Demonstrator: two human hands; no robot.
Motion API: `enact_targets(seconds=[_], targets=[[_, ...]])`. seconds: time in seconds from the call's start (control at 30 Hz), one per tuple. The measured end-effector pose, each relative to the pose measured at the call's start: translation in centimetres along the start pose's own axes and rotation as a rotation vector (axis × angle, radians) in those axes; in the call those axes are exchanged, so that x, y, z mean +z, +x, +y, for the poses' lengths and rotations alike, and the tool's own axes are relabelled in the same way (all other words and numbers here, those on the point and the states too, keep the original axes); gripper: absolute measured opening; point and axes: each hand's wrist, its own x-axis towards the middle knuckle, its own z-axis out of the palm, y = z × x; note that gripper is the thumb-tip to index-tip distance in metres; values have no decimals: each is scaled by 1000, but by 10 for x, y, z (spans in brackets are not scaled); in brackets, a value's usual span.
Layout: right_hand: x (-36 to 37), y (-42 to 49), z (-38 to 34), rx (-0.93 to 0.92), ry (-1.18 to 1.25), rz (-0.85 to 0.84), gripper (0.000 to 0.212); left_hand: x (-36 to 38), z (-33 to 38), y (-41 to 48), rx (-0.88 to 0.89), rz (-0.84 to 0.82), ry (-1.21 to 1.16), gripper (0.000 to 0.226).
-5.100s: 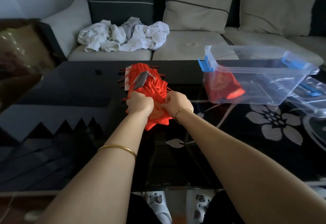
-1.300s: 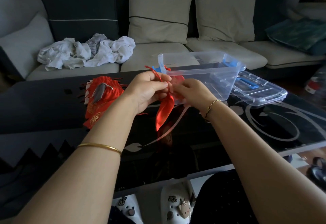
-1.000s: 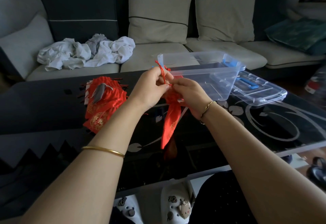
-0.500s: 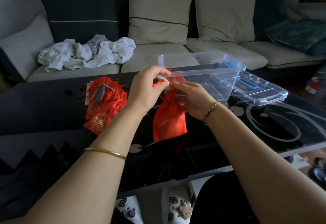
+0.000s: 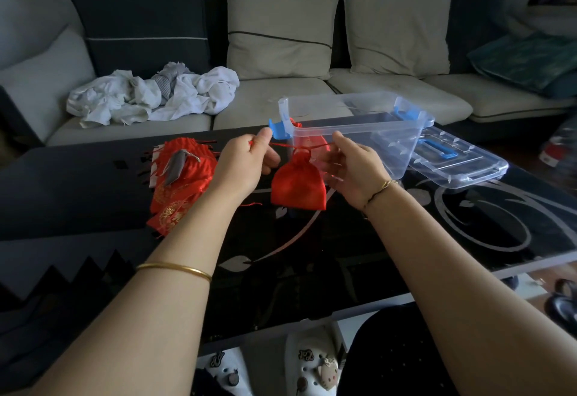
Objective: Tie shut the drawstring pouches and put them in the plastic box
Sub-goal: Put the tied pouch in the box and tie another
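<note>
Black glass table (image 5: 343,255): clear plastic box (image 5: 390,146), open, centre-right, w/ its lid (image 5: 462,164) lying just beside it on the right. Pile of red pouches (image 5: 184,183) at left, grey item (image 5: 176,166) on top. White cloth (image 5: 150,96) on sofa (image 5: 281,105) behind. Left hand (image 5: 246,161) and right hand (image 5: 352,171) partly hide the box's near wall. Pouch (image 5: 298,188) hangs above table, in front of box, btwn. the hands: gathered neck up, base down, long axis approx. vertical. Drawstring (image 5: 281,145) runs horizontal, taut; each hand pinches one end.
</note>
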Motion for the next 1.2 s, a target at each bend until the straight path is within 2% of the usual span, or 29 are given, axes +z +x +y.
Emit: enact_targets(seconds=[0.13,0.23,0.3,0.4,0.5,0.57,0.63,0.8,0.9,1.0,1.07,1.2], targets=[[-5,2,2,243,448,-12,36,1,2,-1,-194,39,-140,61],[-5,2,5,288,683,-54,39,4,6,-1,-370,67,-363,61],[-2,0,5,290,718,-56,40,6,9,-1,-424,65,-633,60],[1,1,5,288,625,10,38,7,16,1,-403,67,-1049,57],[2,5,8,306,552,45,34,10,20,3,-372,158,-1186,57],[3,7,11,288,497,70,34,12,21,3,-371,174,-1116,55],[6,7,12,215,408,94,33,12,20,2,-343,124,-951,50],[9,-1,0,-69,109,1,34,9,18,-2,-163,-234,-421,19],[16,-7,-4,-166,-68,-31,31,13,16,-3,-77,-333,-194,8],[20,-7,-3,-206,-209,-30,34,13,18,-3,-68,-317,-157,8],[19,-5,-3,-166,-308,-14,37,14,18,-4,-85,-317,-194,11],[18,-7,-1,-64,-282,-94,27,13,17,-5,-119,-338,-261,12]])
